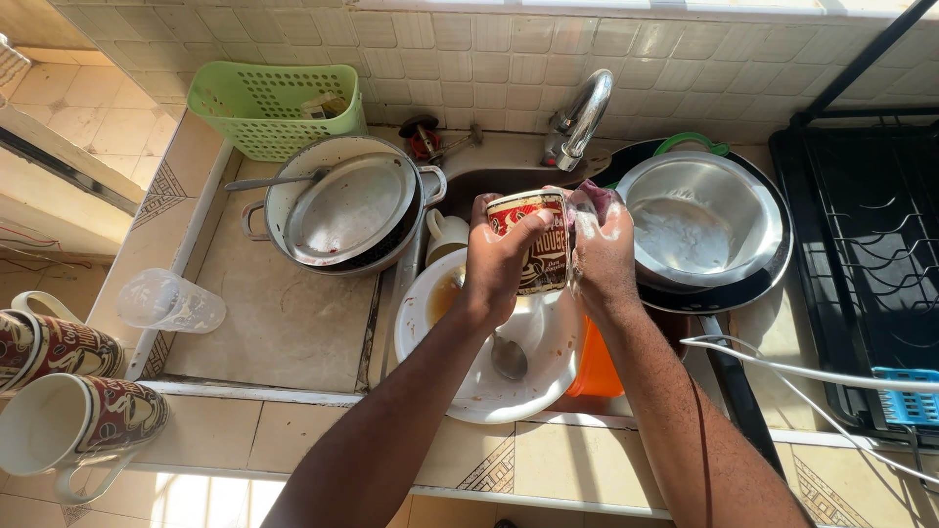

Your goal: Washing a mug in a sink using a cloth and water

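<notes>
Head view: both hands up over the sink [469,181], mid-wash. Left hand [497,262] is wrapped round a red-and-white printed mug [533,244], holding it tilted on its side w/ the mouth toward the right. Right hand [603,256] is closed on a purplish cloth [595,198] pressed at the mug's mouth; suds on both hands. The mug hangs in the air just above a white plate [548,376] w/ a spoon [507,354] on it, faucet [583,117] right behind.

Step, as I read it: scrubbing the rim and inside, not yet rinsed. Next move prob calls for a firm left grip on slippery ceramic while the cloth works round, then the tap.

Around: steel bowl [699,220] on a dark pan at right; pot w/ plate and spoon at left; green basket [274,103] behind it; two matching mugs [73,391] and a clear cup [168,303] on the far-left ledge.
</notes>
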